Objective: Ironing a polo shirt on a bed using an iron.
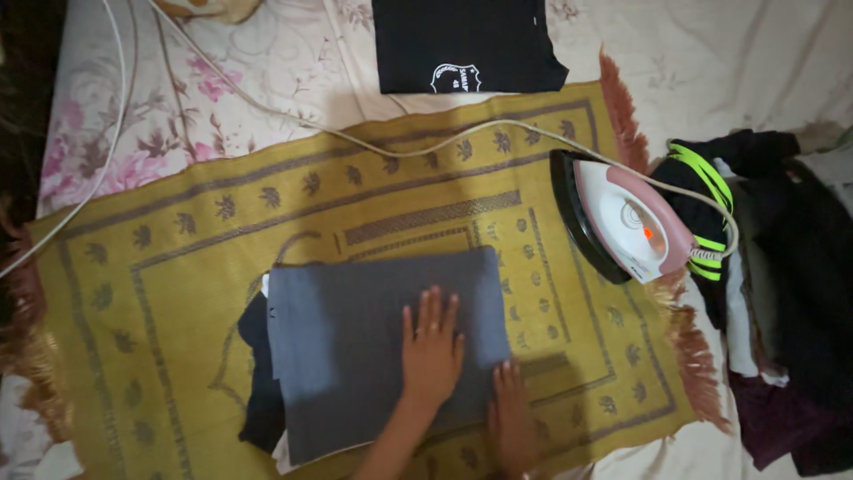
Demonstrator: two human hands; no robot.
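Your left hand (433, 351) lies flat and open on the folded grey cloth (382, 347), fingers spread and pointing to 12 o'clock. It grips nothing; it just presses down. Your right hand (511, 413) rests at the cloth's edge, at about 4 o'clock from the left hand. Its fingers are flat too, touching the grey edge and the mat, not closed on anything.

The grey cloth sits right under your left hand, so that hand is the nearer one. Its long side runs left to right, a bit tilted, and most of it stretches toward 9 o'clock from your hands. A dark piece of clothing (258, 373) peeks out from under its left side.

All of this lies on a yellow patterned mat (160, 293) with fringed ends. At 2 o'clock from your hands, a pink and white iron (622, 218) stands on the mat's right end, with a small orange light on. Its white cord (400, 147) runs over the mat toward 11 o'clock.

At 12 o'clock, past the mat, lies a folded black shirt (466, 40). At 3 o'clock, well apart, is a pile of dark clothes (791, 293) with bright green stripes.
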